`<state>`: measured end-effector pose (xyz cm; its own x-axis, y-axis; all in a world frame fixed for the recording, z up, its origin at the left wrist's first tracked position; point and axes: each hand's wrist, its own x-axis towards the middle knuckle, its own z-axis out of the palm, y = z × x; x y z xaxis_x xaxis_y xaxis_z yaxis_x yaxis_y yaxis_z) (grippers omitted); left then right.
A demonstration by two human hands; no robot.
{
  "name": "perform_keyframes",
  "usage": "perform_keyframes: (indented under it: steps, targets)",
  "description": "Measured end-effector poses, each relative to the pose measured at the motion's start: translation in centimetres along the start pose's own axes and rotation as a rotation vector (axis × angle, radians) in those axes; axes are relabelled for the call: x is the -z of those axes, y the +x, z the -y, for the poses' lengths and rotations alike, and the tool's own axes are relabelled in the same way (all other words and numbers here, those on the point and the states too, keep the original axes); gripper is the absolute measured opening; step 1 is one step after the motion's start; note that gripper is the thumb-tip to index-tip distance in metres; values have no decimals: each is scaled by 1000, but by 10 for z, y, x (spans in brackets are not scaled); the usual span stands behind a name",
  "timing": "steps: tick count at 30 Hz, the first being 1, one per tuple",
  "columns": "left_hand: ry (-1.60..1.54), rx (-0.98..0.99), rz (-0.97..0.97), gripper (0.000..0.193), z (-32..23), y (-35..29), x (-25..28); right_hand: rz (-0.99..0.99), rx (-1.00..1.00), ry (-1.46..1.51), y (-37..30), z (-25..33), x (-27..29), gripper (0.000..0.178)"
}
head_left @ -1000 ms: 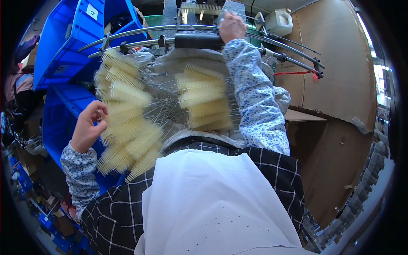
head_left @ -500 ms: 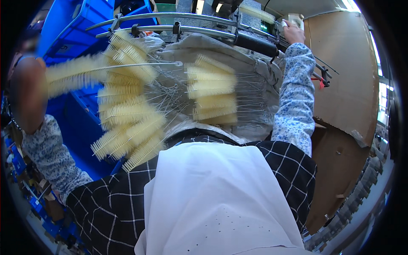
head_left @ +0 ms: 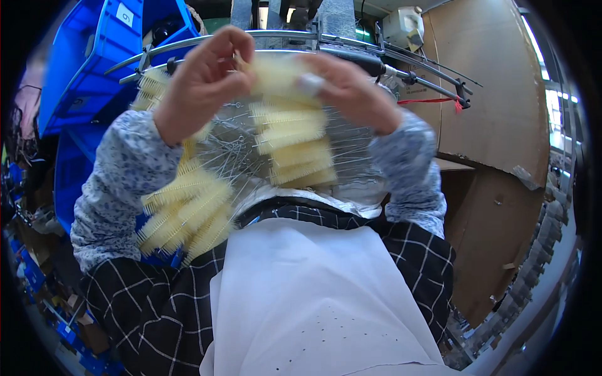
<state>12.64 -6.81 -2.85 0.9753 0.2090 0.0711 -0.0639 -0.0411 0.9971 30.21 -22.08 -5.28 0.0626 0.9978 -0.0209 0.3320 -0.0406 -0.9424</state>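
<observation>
A pale yellow bristle brush, smeared by motion, is held between my two hands above the work surface. My left hand pinches its left end, thumb and fingers closed. My right hand, blurred, closes on its right end; something white wraps one digit. Just below lies a stack of similar brushes, their wire stems pointing right. Another pile of brushes lies to the left, stems pointing right, partly hidden by my left hand and sleeve.
Curved metal rails with a black roller run across behind my hands. Blue bins stand at the left. At the upper right is a white block-shaped fixture, beside large cardboard sheets. A red tie hangs from the rail.
My left hand came in from the far left, where it held a brush. My right hand left the white fixture for the middle; the brush beside that fixture no longer shows there.
</observation>
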Motion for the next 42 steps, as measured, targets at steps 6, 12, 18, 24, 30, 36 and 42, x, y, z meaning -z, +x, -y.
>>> perform_keyframes:
  steps: [6, 12, 18, 24, 30, 36, 42]
  targets:
    - [924, -12, 74, 52, -8, -25, 43, -526, 133, -809, 31, -76, 30, 25]
    - [1116, 462, 287, 45, 10, -63, 77, -650, -296, -1190, 51, -125, 78, 27]
    - [816, 639, 214, 32, -4, -57, 69, -631, -284, -1231, 59, -136, 81, 30]
    - [531, 481, 75, 18, -13, -75, 78, -544, -267, -1142, 65, -140, 84, 30]
    - [395, 292, -14, 26, -33, -71, 96, -464, -305, -1149, 80, -140, 97, 29]
    - [612, 124, -181, 34, -64, -83, 111, -743, -175, -1390, 53, -150, 106, 38]
    - [707, 113, -198, 30, -72, -95, 131, -806, -331, -1040, 26, -170, 118, 39]
